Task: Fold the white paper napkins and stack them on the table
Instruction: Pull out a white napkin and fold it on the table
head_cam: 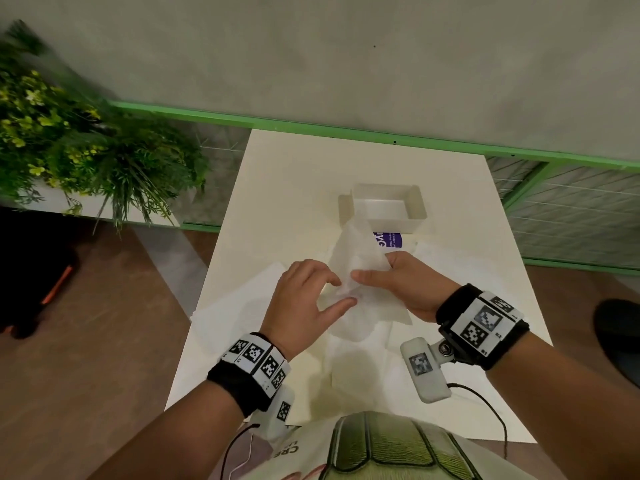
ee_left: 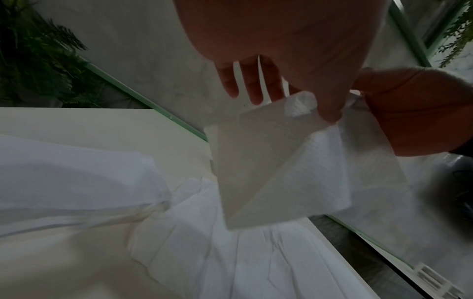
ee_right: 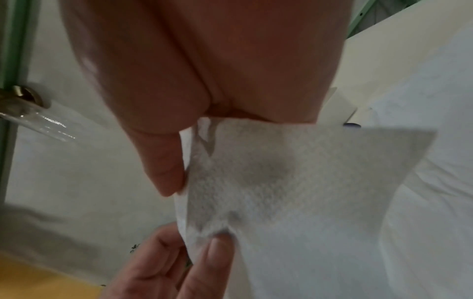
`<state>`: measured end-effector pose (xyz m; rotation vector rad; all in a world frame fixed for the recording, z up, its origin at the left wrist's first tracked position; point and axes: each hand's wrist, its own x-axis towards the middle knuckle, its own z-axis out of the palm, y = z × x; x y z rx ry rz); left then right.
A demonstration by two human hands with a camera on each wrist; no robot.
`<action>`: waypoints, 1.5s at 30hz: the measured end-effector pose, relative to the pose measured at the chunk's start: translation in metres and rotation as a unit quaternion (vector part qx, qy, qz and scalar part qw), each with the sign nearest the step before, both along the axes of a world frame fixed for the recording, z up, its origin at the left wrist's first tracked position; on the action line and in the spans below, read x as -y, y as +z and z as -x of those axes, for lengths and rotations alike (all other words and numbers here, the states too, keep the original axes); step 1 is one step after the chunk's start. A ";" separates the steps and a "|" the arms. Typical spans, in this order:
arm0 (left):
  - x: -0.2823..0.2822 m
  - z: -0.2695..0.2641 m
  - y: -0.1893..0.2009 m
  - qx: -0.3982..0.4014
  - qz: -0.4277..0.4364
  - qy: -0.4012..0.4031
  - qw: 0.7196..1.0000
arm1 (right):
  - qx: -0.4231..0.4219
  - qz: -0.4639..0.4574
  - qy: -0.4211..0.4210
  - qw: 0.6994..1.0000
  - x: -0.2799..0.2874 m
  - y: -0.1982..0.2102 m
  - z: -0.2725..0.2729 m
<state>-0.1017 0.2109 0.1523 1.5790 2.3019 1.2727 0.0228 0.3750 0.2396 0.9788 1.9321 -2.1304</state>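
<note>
Both hands hold one white napkin (head_cam: pixel 360 271) up in the air, over the middle of the white surface (head_cam: pixel 277 188). The napkin is partly folded and hangs a bit crumpled, with one point sticking up toward the far edge.

The left hand (head_cam: pixel 304 299) pinches the napkin near its middle. Its thumb and pointer finger are closed on the paper. In the left wrist view, the other fingers (ee_left: pixel 253 81) hang loose and straight behind the sheet.

The right hand (head_cam: pixel 405 282) grips the napkin from the other side. Its thumb lies across the front of the paper and its fingers curl behind it. In the right wrist view, the thumb (ee_right: pixel 163 161) presses on the edge of the sheet. The two hands are very close, almost touching.

More napkins (head_cam: pixel 242 306) lie flat and spread out on the surface under the hands. They reach toward the left edge and the near edge. One more sheet (head_cam: pixel 450 258) lies toward the right edge.

A white box (head_cam: pixel 412 209) with no lid sits on the surface, farther away, toward the far edge. A small purple pack (head_cam: pixel 389 240) lies just in front of the box, partly hidden by the held napkin.

A leafy plant (head_cam: pixel 69 140) stands off to the left, beyond the surface
</note>
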 end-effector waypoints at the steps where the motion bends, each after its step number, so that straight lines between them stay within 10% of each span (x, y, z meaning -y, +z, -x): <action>1: 0.001 0.000 -0.001 0.011 0.002 -0.014 1.000 | 0.004 0.002 -0.010 1.000 0.000 0.001 -0.001; 8: 0.007 -0.002 -0.007 0.088 0.070 -0.043 0.993 | 0.030 -0.140 -0.078 0.987 -0.004 -0.005 -0.007; 12: 0.013 0.003 -0.004 0.023 0.179 -0.088 0.980 | -0.041 -0.518 0.119 0.846 0.001 -0.018 -0.013; 15: 0.017 0.002 -0.005 -0.032 0.233 -0.119 0.965 | -0.016 -0.583 0.336 0.740 0.019 -0.038 -0.009; 20: 0.035 0.000 -0.013 0.046 0.243 -0.118 0.962 | 0.080 -0.465 0.357 0.806 0.028 -0.050 -0.001; 28: 0.068 0.023 -0.022 0.251 0.213 -0.008 0.944 | 0.034 -0.208 0.139 0.968 0.013 -0.071 -0.003; 38: 0.110 0.059 -0.045 0.438 0.145 0.153 0.874 | 0.098 -0.019 -0.023 0.995 0.029 -0.110 0.030; 45: 0.125 0.085 -0.064 0.445 0.102 0.313 0.832 | 0.117 -0.085 0.003 0.990 0.045 -0.127 0.106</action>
